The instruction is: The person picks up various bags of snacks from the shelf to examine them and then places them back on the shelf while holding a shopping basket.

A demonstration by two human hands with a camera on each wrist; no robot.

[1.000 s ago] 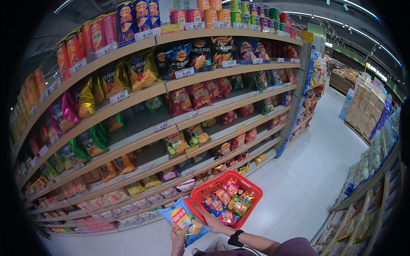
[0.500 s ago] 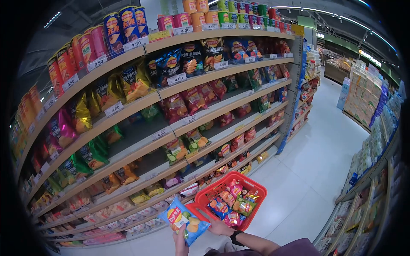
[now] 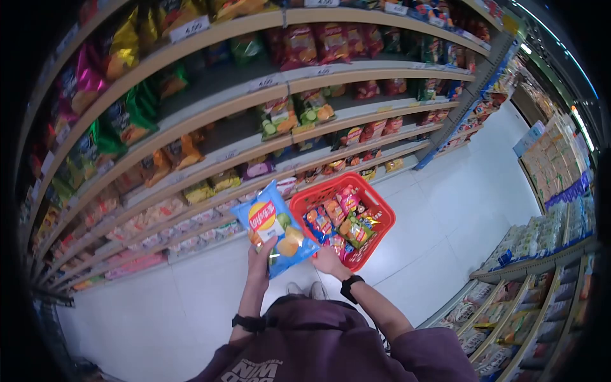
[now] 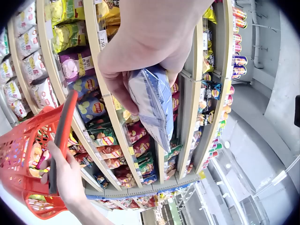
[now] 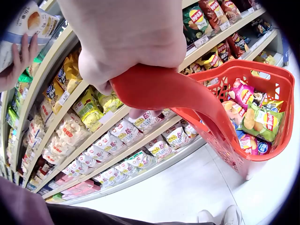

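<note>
My left hand (image 3: 259,260) grips a blue bag of potato chips (image 3: 270,229) by its lower left side, the printed front facing up toward me. In the left wrist view the bag (image 4: 152,105) is seen edge-on between thumb and fingers. My right hand (image 3: 331,261) is curled round the handle of a red shopping basket (image 3: 379,249); the handle (image 5: 154,86) shows plainly in the right wrist view. Inside the basket lie several chip bags, among them a green one (image 5: 262,123) and a pink one (image 5: 242,93). The blue bag is left of the basket, its lower right corner close to my right hand.
A long snack shelf (image 3: 223,95) curves across the front, stocked with chip bags in several rows. White-tiled floor (image 3: 439,223) runs along the aisle on the right. Another shelf (image 3: 509,312) stands at lower right, with stacked cartons (image 3: 554,159) beyond it.
The view has tilted down, bringing my torso and shoes into sight. The blue bag and the basket stay in my hands, both higher in the picture now.
</note>
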